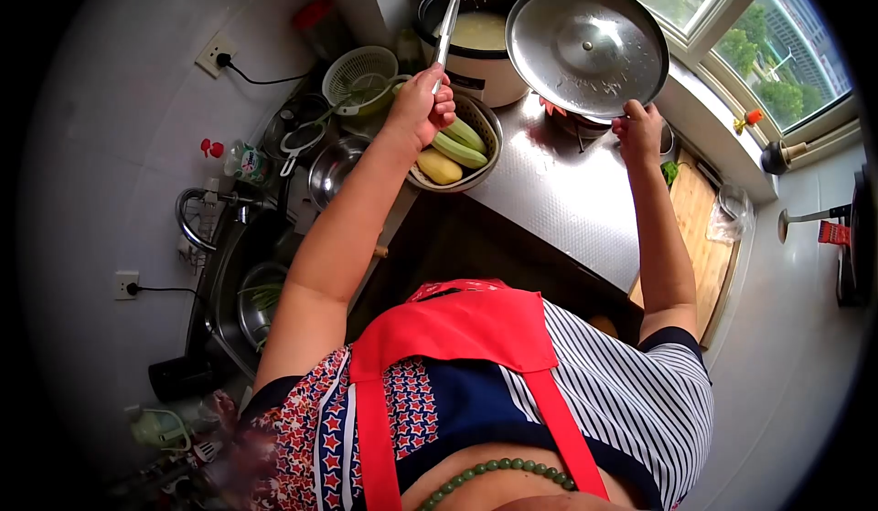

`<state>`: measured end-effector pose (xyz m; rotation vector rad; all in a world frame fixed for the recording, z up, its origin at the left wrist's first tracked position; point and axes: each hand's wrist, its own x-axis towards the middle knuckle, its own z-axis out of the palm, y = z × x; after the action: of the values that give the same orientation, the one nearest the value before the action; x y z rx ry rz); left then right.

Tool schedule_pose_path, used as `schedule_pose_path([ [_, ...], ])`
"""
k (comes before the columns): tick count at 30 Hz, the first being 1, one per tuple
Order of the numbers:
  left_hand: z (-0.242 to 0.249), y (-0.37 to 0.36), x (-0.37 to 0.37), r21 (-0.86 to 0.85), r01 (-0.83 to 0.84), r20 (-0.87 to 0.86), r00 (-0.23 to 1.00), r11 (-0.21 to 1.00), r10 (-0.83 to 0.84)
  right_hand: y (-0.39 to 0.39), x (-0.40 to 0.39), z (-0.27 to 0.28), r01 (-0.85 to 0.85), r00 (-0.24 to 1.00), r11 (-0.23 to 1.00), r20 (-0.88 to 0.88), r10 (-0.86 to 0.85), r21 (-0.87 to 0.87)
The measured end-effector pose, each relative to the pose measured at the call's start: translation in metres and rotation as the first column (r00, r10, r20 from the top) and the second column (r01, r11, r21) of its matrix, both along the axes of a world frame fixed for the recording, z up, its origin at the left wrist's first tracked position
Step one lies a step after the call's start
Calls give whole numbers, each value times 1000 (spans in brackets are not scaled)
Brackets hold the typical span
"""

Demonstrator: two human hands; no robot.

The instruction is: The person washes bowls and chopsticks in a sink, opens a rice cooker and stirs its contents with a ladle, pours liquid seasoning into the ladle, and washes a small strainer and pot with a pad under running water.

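Observation:
My left hand (421, 107) is wrapped round the handle of a metal ladle (446, 31), whose bowl end is over the left rim of a white cooker (498, 79). Pale contents (480, 31) show inside the cooker. At its right, my right hand (637, 127) grips the edge of a round metal lid (587, 47), held up and tilted with drops on its surface. Below my left hand, a basket (495, 136) holds green gourds (465, 143) and a yellow vegetable (440, 166).
A cutting board (697, 228) lies on the counter (572, 200) at the right. Left are a colander (359, 72), a metal bowl (331, 171), and a sink with a faucet (190, 218). A ladle (809, 218) hangs on the right wall, near the window (759, 45).

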<state>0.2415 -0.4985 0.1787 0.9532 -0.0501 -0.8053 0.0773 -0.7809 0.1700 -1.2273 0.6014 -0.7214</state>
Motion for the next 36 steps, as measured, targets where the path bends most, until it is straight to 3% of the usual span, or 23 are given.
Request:
schedule_pose_path([
  [5,17,7,5,-326,43,-154,983,944,-98,-40,98,39,-84,983,918,-185,11,-389],
  [8,5,11,10,-615,101,-199,940,782,-278,-33,142,61,-182,947,822,-322,-2,-539],
  [10,6,10,0,-737,49,-256,903,674,-346,-38,170,67,-351,869,532,-480,-121,-770],
  [11,5,9,-3,-787,20,-273,886,617,-376,-38,187,59,-281,868,381,-403,-290,-881],
  [12,4,8,-7,-830,-14,-287,867,557,-407,-31,195,57,-250,876,125,-279,-394,-960],
  [17,1,16,-30,-920,-137,-324,792,366,-518,-11,232,46,-223,916,-22,-202,-347,-975],
  [20,-2,22,-45,-937,-202,-333,763,285,-554,17,232,54,-348,904,-162,-285,-318,-923],
  [26,-9,33,-62,-912,-344,-410,725,224,-554,43,226,33,-382,907,-325,-282,-313,-865],
  [29,-12,48,-78,-879,-423,-470,680,222,-563,42,218,14,-369,921,-332,-293,-256,-868],
  [36,-24,115,-123,-910,-386,-402,723,155,-562,44,199,-4,-508,861,-299,-466,-205,-808],
])
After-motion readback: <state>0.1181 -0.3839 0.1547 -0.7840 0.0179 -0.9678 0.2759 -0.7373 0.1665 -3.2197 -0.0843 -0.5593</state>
